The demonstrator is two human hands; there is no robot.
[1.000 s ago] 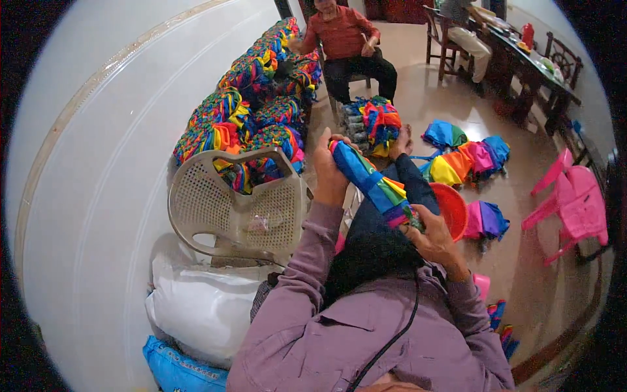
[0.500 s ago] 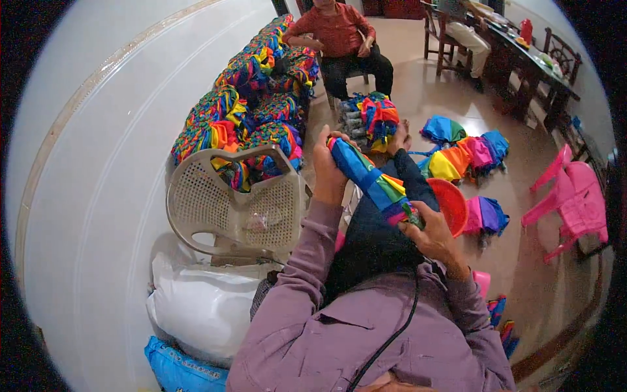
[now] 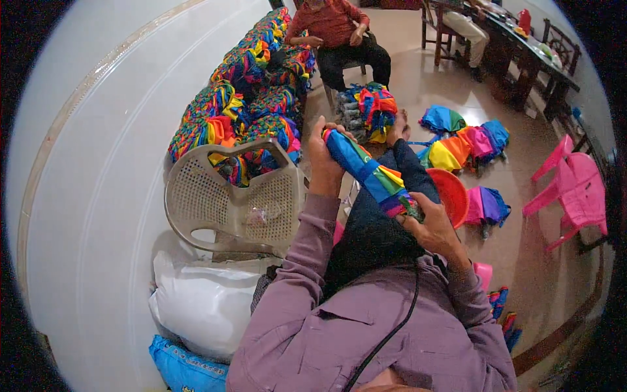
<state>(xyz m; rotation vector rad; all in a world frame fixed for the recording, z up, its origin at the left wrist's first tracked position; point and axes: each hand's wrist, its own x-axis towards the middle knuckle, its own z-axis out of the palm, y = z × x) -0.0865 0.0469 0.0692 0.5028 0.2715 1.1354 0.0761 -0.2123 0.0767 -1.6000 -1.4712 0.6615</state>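
A folded rainbow umbrella [image 3: 367,174] lies slantwise above my lap, its blue strap wrapped round the middle. My left hand [image 3: 325,160] is closed round its upper left end, with some fingers hidden behind the cloth. At the lower right end, my right hand [image 3: 430,225] grips the umbrella near its grey tip, thumb on top. A loose yellow and orange fold of cloth sticks out beside the strap. Beyond my hands stands a bundle of rainbow umbrellas [image 3: 371,108], close to my bare foot [image 3: 398,127].
On my left is a beige plastic chair [image 3: 202,189], with a white sack [image 3: 202,307] nearer me. Rainbow umbrellas [image 3: 261,104] are piled behind the chair. A red basin [image 3: 452,196], loose umbrellas [image 3: 467,147] and a pink chair [image 3: 575,189] are on my right. A person [image 3: 333,32] sits ahead.
The view has shifted slightly. My two hands keep their hold on the umbrella, with little change in its tilt. The seated person's hands have moved a little.
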